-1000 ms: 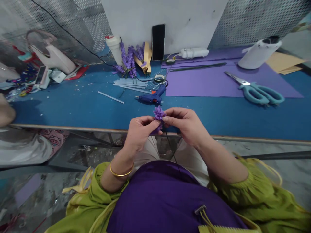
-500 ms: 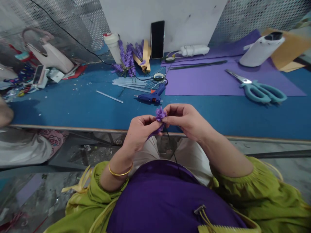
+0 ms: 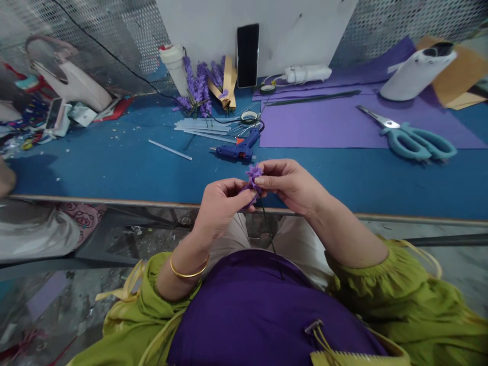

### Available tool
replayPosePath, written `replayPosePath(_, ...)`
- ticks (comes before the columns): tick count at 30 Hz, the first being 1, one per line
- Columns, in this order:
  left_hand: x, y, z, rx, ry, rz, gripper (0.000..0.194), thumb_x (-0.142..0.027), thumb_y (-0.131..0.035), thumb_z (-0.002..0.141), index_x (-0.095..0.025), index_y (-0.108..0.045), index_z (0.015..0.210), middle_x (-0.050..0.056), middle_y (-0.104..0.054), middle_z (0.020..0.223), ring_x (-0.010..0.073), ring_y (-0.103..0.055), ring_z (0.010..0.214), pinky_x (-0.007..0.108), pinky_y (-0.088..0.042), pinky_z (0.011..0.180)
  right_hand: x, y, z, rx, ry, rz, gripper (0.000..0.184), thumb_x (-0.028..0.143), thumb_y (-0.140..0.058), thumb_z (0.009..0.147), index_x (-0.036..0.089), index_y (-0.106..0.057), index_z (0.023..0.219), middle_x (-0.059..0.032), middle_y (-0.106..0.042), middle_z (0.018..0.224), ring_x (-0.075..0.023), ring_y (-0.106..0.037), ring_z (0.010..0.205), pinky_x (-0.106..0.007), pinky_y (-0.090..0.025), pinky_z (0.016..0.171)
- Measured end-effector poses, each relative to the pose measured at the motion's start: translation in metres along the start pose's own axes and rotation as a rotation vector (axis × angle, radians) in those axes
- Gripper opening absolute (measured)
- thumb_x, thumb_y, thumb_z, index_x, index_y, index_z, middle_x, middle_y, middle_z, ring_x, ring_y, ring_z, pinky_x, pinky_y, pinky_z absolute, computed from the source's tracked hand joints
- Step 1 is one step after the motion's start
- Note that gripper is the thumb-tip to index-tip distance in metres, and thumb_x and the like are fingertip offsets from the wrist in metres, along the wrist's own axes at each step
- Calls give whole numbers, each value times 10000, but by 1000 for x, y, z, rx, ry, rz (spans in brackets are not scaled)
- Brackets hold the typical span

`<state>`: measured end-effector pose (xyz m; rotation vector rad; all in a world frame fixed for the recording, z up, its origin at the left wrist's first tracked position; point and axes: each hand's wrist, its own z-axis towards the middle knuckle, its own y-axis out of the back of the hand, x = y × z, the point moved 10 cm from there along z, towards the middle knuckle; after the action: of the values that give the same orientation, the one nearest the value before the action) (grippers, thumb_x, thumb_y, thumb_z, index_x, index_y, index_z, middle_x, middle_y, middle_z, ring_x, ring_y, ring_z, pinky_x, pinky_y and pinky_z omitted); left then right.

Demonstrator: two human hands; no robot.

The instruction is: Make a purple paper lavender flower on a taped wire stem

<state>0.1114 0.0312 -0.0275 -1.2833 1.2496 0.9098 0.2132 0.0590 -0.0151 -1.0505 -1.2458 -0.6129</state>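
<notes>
Just above the table's front edge, a small purple paper flower [image 3: 253, 172] with ruffled petals is pinched between my hands. My left hand [image 3: 219, 206] is closed, thumb and fingers gripping the purple paper at the flower's lower left. My right hand [image 3: 293, 185] pinches the flower from the right, its thumb pressed on the petals. A thin dark stem [image 3: 270, 231] hangs from it toward my lap. My fingers cover part of the paper. Just beyond lies a blue glue gun [image 3: 238, 150] on the blue table [image 3: 114, 168].
Behind the glue gun are several translucent glue sticks [image 3: 204, 126] and a tape roll [image 3: 249, 117]. Purple flower stalks [image 3: 199, 89] and an upright phone [image 3: 247, 56] stand farther back. Teal-handled scissors [image 3: 409, 137] lie on purple paper [image 3: 316, 127]. Another person's arm [image 3: 6, 178] shows at left.
My right thumb and fingers have moved slightly up on the flower. Below it, the purple paper by my left hand hangs less far down. The view has shifted slightly.
</notes>
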Motion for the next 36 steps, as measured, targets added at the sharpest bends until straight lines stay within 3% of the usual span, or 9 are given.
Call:
replayPosePath(4,-5,2,1,-6,-67,58,137,-245,-763,691,-136,-681,696,-7,-678,669,70,-577,540,191,-509,544,8,0,1,-35,59,-52,171,255,-810,658,154,-671,657,13,-608,622,-89,-511,562,-240,-424,558)
replayPosePath(11,-10,3,-1,-31,-65,69,116,-250,-715,723,-139,-679,722,-16,-633,649,77,-563,547,201,-500,552,14,1,4,-107,79,-93,243,258,-825,612,158,-604,602,31,-552,567,-80,-462,524,-236,-357,500)
replayPosePath(19,-19,10,0,-134,-193,349,116,-254,-692,742,-151,-652,706,-29,-599,592,85,-523,550,201,-409,527,27,-1,4,-199,191,-286,277,275,-790,610,163,-540,571,29,-532,573,-91,-440,564,-254,-332,535)
replayPosePath(28,-15,12,1,-155,-153,344,88,-234,-666,725,-150,-657,702,-31,-601,561,85,-517,510,197,-385,483,25,3,-4,-335,275,-419,196,218,-733,662,166,-556,594,26,-539,598,-103,-444,588,-267,-334,557)
replayPosePath(32,-10,14,2,-142,-127,257,82,-224,-683,718,-145,-662,706,-32,-604,569,79,-530,506,190,-401,484,18,3,-4,-304,215,-336,197,256,-771,651,162,-599,627,21,-567,617,-107,-471,599,-264,-358,562)
replayPosePath(36,-6,9,4,-63,-98,137,114,-234,-732,702,-137,-676,723,-27,-609,590,71,-532,508,187,-418,496,13,-2,0,-134,119,-195,208,295,-787,668,163,-725,818,-13,-669,760,-125,-534,663,-266,-408,596)
